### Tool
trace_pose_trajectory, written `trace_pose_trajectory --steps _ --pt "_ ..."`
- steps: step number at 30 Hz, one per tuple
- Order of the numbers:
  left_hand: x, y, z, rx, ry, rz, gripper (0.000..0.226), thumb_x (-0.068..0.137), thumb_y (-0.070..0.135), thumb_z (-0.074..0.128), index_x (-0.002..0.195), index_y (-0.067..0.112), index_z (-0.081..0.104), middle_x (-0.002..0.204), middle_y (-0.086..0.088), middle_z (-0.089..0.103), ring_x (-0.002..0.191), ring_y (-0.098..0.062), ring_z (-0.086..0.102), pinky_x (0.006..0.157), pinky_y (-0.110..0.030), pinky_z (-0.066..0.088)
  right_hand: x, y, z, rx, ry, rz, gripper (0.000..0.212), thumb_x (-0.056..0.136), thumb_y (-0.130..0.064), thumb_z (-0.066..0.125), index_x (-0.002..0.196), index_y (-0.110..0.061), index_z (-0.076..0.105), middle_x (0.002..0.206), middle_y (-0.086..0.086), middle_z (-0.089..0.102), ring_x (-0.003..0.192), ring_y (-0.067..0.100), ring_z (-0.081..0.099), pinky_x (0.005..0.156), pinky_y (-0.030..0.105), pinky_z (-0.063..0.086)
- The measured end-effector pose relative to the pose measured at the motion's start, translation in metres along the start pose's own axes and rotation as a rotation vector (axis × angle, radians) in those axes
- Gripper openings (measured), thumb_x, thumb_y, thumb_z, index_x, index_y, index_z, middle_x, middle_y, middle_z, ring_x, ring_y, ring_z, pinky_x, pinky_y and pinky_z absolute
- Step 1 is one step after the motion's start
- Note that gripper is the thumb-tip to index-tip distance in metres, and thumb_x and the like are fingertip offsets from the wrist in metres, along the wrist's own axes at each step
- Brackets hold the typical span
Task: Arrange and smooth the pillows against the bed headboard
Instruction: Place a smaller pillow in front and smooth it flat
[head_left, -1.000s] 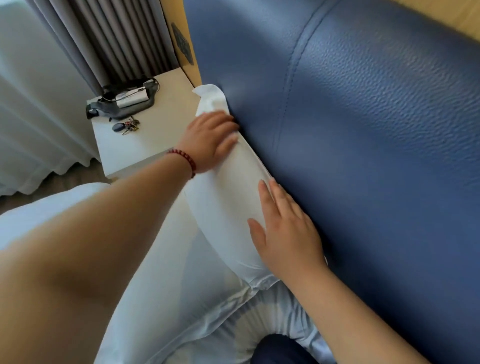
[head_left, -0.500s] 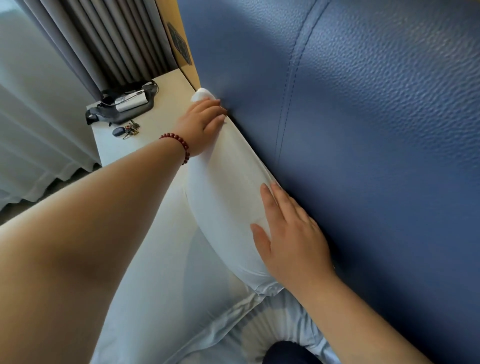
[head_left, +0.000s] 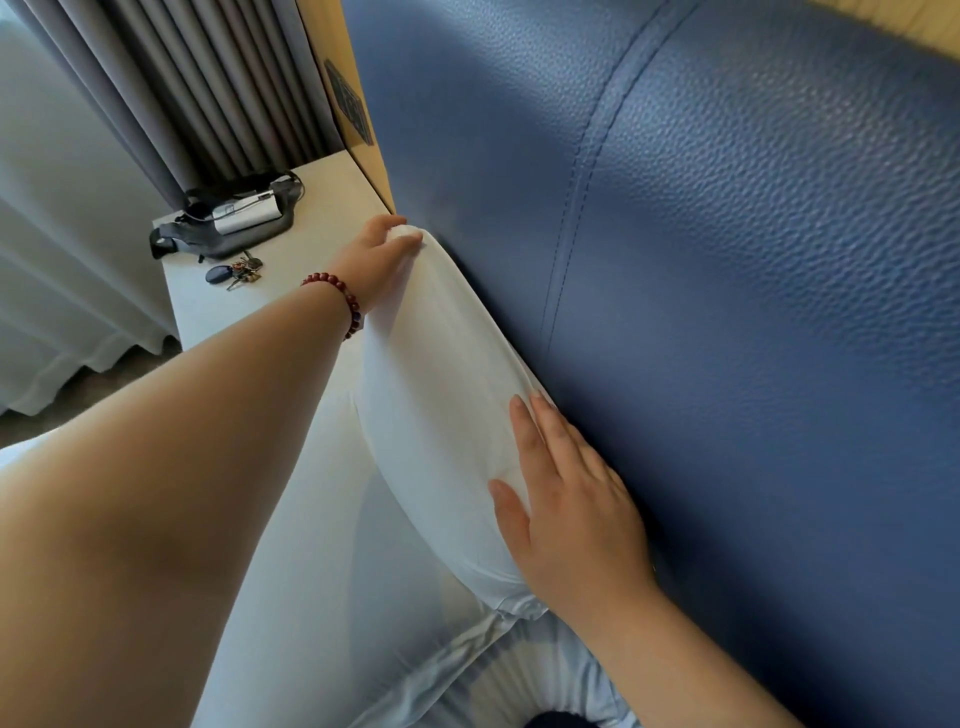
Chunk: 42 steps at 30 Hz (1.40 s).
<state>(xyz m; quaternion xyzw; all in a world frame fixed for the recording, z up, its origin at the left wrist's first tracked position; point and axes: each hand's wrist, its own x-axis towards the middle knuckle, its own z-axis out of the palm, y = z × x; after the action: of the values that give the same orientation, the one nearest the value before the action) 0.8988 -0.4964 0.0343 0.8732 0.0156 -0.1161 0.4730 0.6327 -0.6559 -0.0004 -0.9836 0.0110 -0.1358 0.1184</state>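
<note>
Against the blue headboard, the white pillow stands on edge, taut and almost creaseless. Your left hand has slid out to its far corner, where it seems to curl round the fabric, so that end is being squared up; your right hand stays spread flat on the near end.

No text, label, brand or number is legible: the silver device in the black pouch on the bench shows only a blur.
</note>
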Motion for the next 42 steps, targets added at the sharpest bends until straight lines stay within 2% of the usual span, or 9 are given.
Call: trace_pose_trajectory --steps 4,10,14,18,26,32,35,38,42 --pt "0.004 -0.004 0.000 -0.105 -0.050 -0.110 0.063 0.085 0.056 0.055 0.139 0.024 0.048 0.127 -0.001 0.056 0.105 -0.017 0.056 0.080 -0.030 0.044 0.000 0.000 0.002 -0.009 0.012 -0.005 0.066 0.089 -0.045 0.042 0.146 -0.012 0.045 0.148 0.009 0.049 0.126 0.023 0.056 0.099 0.033 0.047" --pt "-0.018 -0.006 0.008 -0.111 0.175 -0.079 0.057 0.100 0.055 0.029 0.146 0.023 0.039 0.141 0.005 0.046 0.129 -0.016 0.041 0.104 -0.033 0.029 0.000 0.000 0.003 -0.001 0.038 -0.009 0.066 0.089 -0.045 0.042 0.146 -0.012 0.046 0.146 0.008 0.050 0.125 0.022 0.057 0.098 0.032 0.048" --pt "-0.067 -0.009 0.025 0.076 0.315 0.416 0.047 0.101 0.037 0.039 0.138 0.012 0.052 0.145 -0.004 0.046 0.137 -0.019 0.038 0.115 -0.033 0.027 0.002 -0.001 0.003 0.031 0.003 -0.010 0.066 0.090 -0.044 0.041 0.147 -0.012 0.043 0.149 0.009 0.047 0.129 0.023 0.053 0.103 0.033 0.044" --pt "-0.132 -0.025 0.057 0.341 0.114 0.929 0.037 0.099 0.021 0.043 0.123 0.003 0.064 0.130 -0.012 0.060 0.129 -0.028 0.048 0.113 -0.040 0.032 0.001 0.000 0.001 0.087 0.040 0.024 0.064 0.088 -0.042 0.047 0.144 -0.010 0.048 0.147 0.010 0.049 0.130 0.024 0.052 0.105 0.034 0.043" --pt "-0.144 -0.043 0.066 0.659 0.047 0.871 0.045 0.101 0.036 0.032 0.128 0.015 0.060 0.136 -0.003 0.056 0.137 -0.024 0.041 0.117 -0.039 0.020 -0.064 0.003 -0.005 0.121 0.116 0.152 0.072 0.091 -0.043 0.054 0.152 -0.013 0.032 0.157 0.006 0.036 0.140 0.020 0.038 0.110 0.035 0.030" --pt "-0.143 -0.041 0.065 0.676 0.030 0.809 0.044 0.101 0.037 0.029 0.131 0.018 0.056 0.138 -0.002 0.054 0.138 -0.024 0.039 0.117 -0.042 0.021 -0.117 0.006 0.025 0.688 0.039 0.636 0.077 0.084 -0.058 0.053 0.141 -0.007 0.048 0.140 0.013 0.052 0.133 0.027 0.045 0.110 0.031 0.033" --pt "-0.146 -0.040 0.066 0.678 0.027 0.787 0.043 0.102 0.037 0.029 0.132 0.019 0.054 0.139 -0.002 0.052 0.138 -0.023 0.038 0.119 -0.041 0.018 -0.121 0.001 0.023 0.573 0.174 0.430 0.062 0.085 -0.046 0.060 0.125 0.001 0.056 0.123 0.015 0.059 0.118 0.028 0.051 0.103 0.036 0.039" --pt "-0.147 -0.040 0.066 0.679 0.012 0.764 0.043 0.102 0.036 0.029 0.133 0.019 0.053 0.139 -0.001 0.051 0.139 -0.022 0.037 0.119 -0.041 0.017 -0.123 -0.008 0.012 0.586 0.181 0.172 0.026 0.088 -0.037 0.061 0.083 -0.012 0.054 0.083 -0.001 0.052 0.081 0.018 0.050 0.073 0.042 0.047" --pt "-0.145 -0.039 0.064 0.681 -0.018 0.730 0.045 0.101 0.039 0.027 0.134 0.020 0.051 0.141 0.000 0.049 0.140 -0.021 0.034 0.120 -0.041 0.016 -0.111 -0.024 -0.016 0.695 0.181 -0.105 0.032 0.089 -0.032 0.063 0.070 -0.008 0.055 0.075 0.003 0.053 0.070 0.023 0.050 0.064 0.041 0.045"
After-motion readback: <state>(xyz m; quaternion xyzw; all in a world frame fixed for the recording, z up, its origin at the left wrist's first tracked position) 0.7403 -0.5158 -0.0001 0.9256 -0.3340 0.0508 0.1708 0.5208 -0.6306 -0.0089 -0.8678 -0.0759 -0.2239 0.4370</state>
